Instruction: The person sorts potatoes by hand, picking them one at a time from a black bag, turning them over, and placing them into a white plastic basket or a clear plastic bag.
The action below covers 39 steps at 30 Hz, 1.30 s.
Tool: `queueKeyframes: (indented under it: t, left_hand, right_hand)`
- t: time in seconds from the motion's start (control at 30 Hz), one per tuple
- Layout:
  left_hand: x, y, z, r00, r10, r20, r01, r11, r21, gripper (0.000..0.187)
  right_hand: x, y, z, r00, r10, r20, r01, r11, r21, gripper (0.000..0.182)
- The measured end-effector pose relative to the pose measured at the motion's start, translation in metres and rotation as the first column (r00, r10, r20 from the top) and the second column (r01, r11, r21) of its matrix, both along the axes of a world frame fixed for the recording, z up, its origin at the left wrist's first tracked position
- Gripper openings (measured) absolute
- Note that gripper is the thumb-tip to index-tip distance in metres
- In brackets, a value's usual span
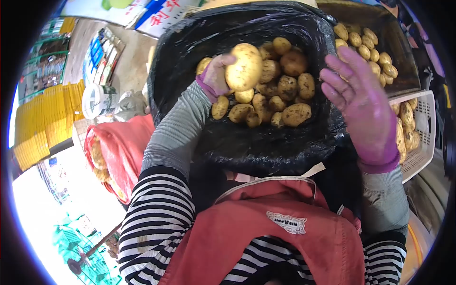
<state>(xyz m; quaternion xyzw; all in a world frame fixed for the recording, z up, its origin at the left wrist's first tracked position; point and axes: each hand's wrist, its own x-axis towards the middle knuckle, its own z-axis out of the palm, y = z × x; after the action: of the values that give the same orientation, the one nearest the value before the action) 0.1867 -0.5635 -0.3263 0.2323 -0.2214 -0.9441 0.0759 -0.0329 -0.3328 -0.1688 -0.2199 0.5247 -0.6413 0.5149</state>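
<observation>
Black liner's edge lies beside wide right grip, well apart from left grip holding a potato

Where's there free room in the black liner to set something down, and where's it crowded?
In the black liner, one bare strip lies between the potatoes and the apron, another between the potatoes and the liner's far edge. It's crowded in the middle, where the potatoes lie together and the left hand holds a big potato over them.
</observation>
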Motion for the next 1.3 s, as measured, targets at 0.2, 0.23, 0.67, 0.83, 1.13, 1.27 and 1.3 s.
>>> queueKeyframes:
  t: [0.2,0.23,0.67,0.83,1.13,1.27,1.3]
  left_hand:
    - [0.022,0.083,0.108,0.997,0.028,-0.076,-0.042,0.982,-0.186,0.075]
    - [0.028,0.092,0.115,0.995,0.042,-0.089,-0.057,0.983,-0.172,0.076]
    - [0.046,0.162,0.126,0.854,0.521,0.005,-0.133,0.228,-0.965,0.053]
    - [0.048,0.143,0.108,0.836,0.549,-0.032,-0.128,0.138,-0.982,0.034]
    - [0.033,0.151,0.128,0.898,0.419,-0.132,-0.138,-0.014,-0.99,0.057]
    - [0.038,0.138,0.126,0.911,0.409,0.049,-0.06,0.251,-0.966,0.062]
    - [0.038,0.139,0.129,0.929,0.369,0.02,-0.139,0.398,-0.907,0.06]
  right_hand:
    - [0.087,0.011,0.0,0.129,-0.017,-0.991,-0.684,0.723,-0.102,0.043]
    - [0.098,0.012,0.001,0.123,-0.035,-0.992,-0.725,0.68,-0.114,0.042]
    - [0.13,0.002,-0.023,0.957,0.286,-0.043,-0.289,0.941,-0.178,0.067]
    - [0.105,0.005,-0.03,0.663,0.501,0.557,-0.404,0.865,-0.298,0.059]
    - [0.066,-0.002,-0.051,0.398,0.464,0.791,-0.422,0.858,-0.291,0.06]
    - [0.07,-0.005,-0.035,0.791,0.294,0.536,-0.342,0.94,-0.011,0.059]
    - [0.074,-0.001,-0.024,0.813,0.277,0.511,-0.325,0.946,0.004,0.059]
